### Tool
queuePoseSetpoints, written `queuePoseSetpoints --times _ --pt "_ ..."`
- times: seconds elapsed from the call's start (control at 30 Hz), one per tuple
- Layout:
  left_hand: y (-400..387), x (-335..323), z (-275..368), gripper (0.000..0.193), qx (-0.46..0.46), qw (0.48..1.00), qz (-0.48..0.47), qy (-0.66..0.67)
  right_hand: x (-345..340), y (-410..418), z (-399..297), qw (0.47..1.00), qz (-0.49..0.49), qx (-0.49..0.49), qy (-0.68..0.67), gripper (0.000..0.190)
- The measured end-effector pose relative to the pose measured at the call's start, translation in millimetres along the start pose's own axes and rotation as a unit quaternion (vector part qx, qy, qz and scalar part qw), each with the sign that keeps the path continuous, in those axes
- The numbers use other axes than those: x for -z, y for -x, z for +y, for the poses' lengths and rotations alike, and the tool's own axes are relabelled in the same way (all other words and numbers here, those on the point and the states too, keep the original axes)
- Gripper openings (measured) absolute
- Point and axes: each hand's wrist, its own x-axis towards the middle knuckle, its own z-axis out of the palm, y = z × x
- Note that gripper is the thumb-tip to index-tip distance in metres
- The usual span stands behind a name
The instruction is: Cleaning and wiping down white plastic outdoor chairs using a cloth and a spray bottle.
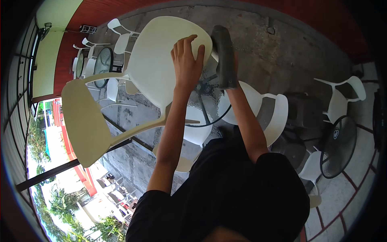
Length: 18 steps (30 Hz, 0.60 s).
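A cream plastic chair [157,57] is close in front of me, its seat facing up and its backrest toward the lower left. On the seat, near its right edge, lies my left hand [187,62], fingers apart and holding nothing. Just beyond that edge, my right hand [236,62] is mostly hidden behind a dark grey cloth [224,57] that it holds. The cloth looks folded and touches or nearly touches the seat's rim. Below the chair shows a round glass table [208,104] with dark legs; what supports the chair is hidden.
White chairs [276,119] surround the glass table. Dark stools [304,110] and another round glass table [338,146] stand to the right. More chairs [122,42] and a glass table [103,67] are at the left. A dark metal beam [48,175] crosses the lower left.
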Motion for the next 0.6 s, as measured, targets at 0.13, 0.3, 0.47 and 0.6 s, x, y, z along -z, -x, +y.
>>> queuePoseSetpoints --times 0.13,0.3,0.47,0.6 --pt "1 -6 -1 0.039 0.015 0.999 -0.030 -0.015 -12 -10 52 0.980 0.050 0.097 0.167 0.025" --pt "1 -1 3 0.038 0.060 0.995 -0.080 -0.020 23 1 79 0.975 0.054 0.015 0.213 0.027" --pt "2 -2 5 0.039 0.054 0.993 -0.094 -0.046 -7 -14 55 0.967 0.030 0.110 0.229 0.028" --pt "0 -4 9 0.046 0.029 0.988 -0.105 -0.109 23 -20 77 0.916 -0.027 0.198 0.348 0.022"
